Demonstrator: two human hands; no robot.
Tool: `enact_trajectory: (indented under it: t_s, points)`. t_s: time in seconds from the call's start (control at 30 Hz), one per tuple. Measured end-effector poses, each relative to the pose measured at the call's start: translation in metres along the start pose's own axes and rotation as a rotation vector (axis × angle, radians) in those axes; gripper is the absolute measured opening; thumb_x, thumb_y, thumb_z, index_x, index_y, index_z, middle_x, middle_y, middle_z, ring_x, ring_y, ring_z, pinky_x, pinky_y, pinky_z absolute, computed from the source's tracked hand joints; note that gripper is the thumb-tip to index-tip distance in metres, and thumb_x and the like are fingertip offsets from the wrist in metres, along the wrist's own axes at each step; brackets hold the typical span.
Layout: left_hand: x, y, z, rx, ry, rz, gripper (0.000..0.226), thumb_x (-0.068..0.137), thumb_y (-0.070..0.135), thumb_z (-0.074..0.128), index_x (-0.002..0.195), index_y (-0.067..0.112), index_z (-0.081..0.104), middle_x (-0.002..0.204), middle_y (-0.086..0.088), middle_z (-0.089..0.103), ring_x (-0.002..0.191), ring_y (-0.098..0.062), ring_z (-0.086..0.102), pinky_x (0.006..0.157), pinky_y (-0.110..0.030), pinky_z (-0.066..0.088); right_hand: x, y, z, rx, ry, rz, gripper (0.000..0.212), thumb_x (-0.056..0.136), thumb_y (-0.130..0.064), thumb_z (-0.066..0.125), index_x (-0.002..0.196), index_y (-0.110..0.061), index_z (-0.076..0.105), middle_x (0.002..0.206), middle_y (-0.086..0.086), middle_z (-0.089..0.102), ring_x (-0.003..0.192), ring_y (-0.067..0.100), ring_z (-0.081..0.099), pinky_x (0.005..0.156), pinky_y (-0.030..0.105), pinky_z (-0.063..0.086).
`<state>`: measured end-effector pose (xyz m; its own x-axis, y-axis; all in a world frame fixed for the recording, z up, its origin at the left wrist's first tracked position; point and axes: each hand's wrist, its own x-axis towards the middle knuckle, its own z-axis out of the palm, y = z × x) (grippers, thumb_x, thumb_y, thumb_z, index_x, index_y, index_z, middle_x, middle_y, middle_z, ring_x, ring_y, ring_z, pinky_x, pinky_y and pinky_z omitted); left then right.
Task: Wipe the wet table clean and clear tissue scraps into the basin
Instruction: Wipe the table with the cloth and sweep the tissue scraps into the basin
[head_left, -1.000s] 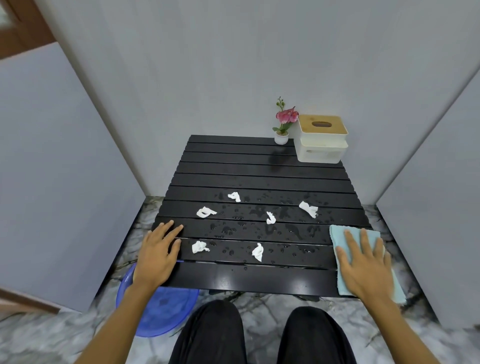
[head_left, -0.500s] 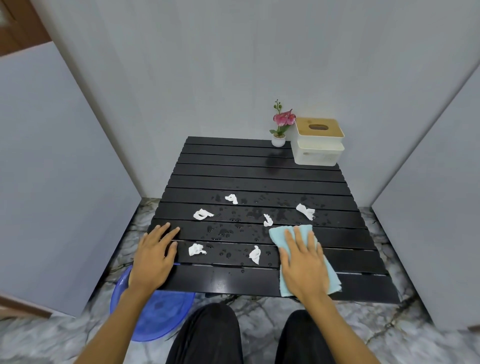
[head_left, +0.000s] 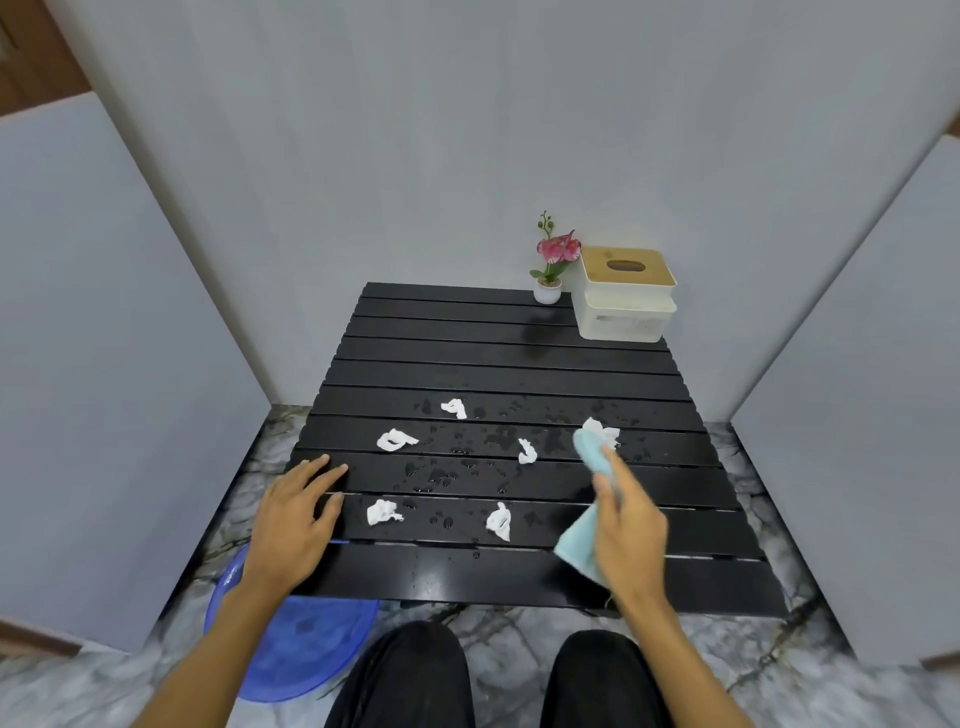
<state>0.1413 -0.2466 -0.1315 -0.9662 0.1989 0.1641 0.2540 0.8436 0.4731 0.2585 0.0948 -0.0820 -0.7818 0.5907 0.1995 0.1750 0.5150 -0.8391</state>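
A black slatted table (head_left: 467, 571) carries water drops and several white tissue scraps, such as one (head_left: 396, 440) at the left, one (head_left: 500, 521) near the front and one (head_left: 602, 430) at the right. My right hand (head_left: 626, 525) grips a light blue cloth (head_left: 587, 540), lifted and bunched, its far end touching the right scrap. My left hand (head_left: 296, 514) lies flat on the table's front left corner, fingers apart, holding nothing. A blue basin (head_left: 291, 649) stands on the floor under that corner, partly hidden by my left arm.
A small potted pink flower (head_left: 550, 265) and a white tissue box with a wooden lid (head_left: 626, 293) stand at the table's back right. Grey walls close in on three sides. My knees (head_left: 410, 675) are at the table's front edge, over a marble floor.
My right hand slid the cloth from the table's right edge toward the middle, then raised and bunched it, reaching the right scrap. My left hand stayed in place.
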Motion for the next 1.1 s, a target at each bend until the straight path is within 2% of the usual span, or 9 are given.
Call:
enact_trajectory:
  t_s: [0.13,0.3,0.37,0.43,0.6,0.73,0.9,1.1]
  points:
    - [0.021,0.005,-0.003,-0.014,0.022,0.023,0.045,0.087,0.036,0.044,0.127,0.021,0.059,0.14,-0.006,0.051,0.131,-0.028,0.042,0.109,-0.045,0.03,0.05,0.024,-0.046,-0.117,0.09,0.049,0.039,0.099,-0.027,0.041,0.137,-0.024,0.048,0.138,-0.001,0.054,0.127,0.019,0.049,0.102,0.027,0.033]
    - [0.054,0.008,-0.002,0.01,0.019,0.031,0.041,0.093,0.033,0.048,0.131,0.021,0.056,0.142,-0.008,0.049,0.133,-0.028,0.039,0.111,-0.047,0.029,0.107,0.063,-0.052,-0.403,-0.03,0.075,0.041,0.099,-0.027,0.036,0.138,-0.014,0.039,0.141,0.015,0.045,0.125,0.036,0.041,0.102,0.045,0.032]
    - [0.059,0.007,0.003,0.034,0.005,0.009,0.039,0.095,0.03,0.05,0.133,0.021,0.054,0.143,-0.008,0.047,0.135,-0.028,0.037,0.112,-0.046,0.026,0.113,0.077,-0.045,-0.644,-0.171,0.12,0.049,0.099,-0.038,0.03,0.144,-0.018,0.028,0.15,0.015,0.03,0.133,0.037,0.027,0.106,0.055,0.026]
    - [0.059,0.005,0.01,0.077,-0.006,0.009,0.042,0.095,0.036,0.044,0.134,0.022,0.052,0.144,-0.008,0.045,0.136,-0.027,0.036,0.112,-0.044,0.025,0.11,0.089,-0.038,-0.784,-0.239,0.184,0.056,0.097,-0.048,0.024,0.148,-0.028,0.015,0.159,0.01,0.01,0.143,0.034,0.008,0.11,0.06,0.013]
    - [0.059,0.0,0.015,0.086,-0.019,0.013,0.042,0.097,0.034,0.043,0.136,0.022,0.05,0.147,-0.009,0.042,0.137,-0.027,0.033,0.113,-0.044,0.022,0.111,0.089,-0.033,-0.796,-0.183,0.164,0.057,0.095,-0.05,0.022,0.148,-0.031,0.015,0.16,0.008,0.006,0.144,0.034,0.005,0.112,0.06,0.012]
    - [0.059,0.0,0.016,0.084,-0.02,0.014,0.049,0.093,0.042,0.035,0.137,0.023,0.048,0.147,-0.008,0.041,0.138,-0.027,0.031,0.113,-0.043,0.021,0.114,0.09,-0.029,-0.844,-0.216,0.136,0.058,0.096,-0.049,0.018,0.15,-0.029,0.011,0.16,0.009,0.004,0.145,0.037,0.004,0.115,0.054,0.01]
    - [0.058,0.002,0.016,0.081,0.0,0.015,0.05,0.093,0.042,0.034,0.136,0.022,0.049,0.147,-0.008,0.042,0.138,-0.027,0.031,0.113,-0.044,0.022,0.12,0.084,-0.016,-0.859,-0.261,0.018,0.056,0.096,-0.044,0.019,0.148,-0.023,0.02,0.159,0.011,0.013,0.142,0.037,0.01,0.115,0.051,0.014]
    - [0.057,0.003,0.015,0.084,-0.001,0.008,0.05,0.092,0.042,0.034,0.136,0.023,0.049,0.147,-0.007,0.041,0.138,-0.026,0.031,0.114,-0.044,0.021,0.119,0.068,0.011,-0.843,-0.324,-0.07,0.053,0.099,-0.039,0.02,0.148,-0.022,0.021,0.159,0.008,0.013,0.144,0.035,0.01,0.116,0.047,0.012]
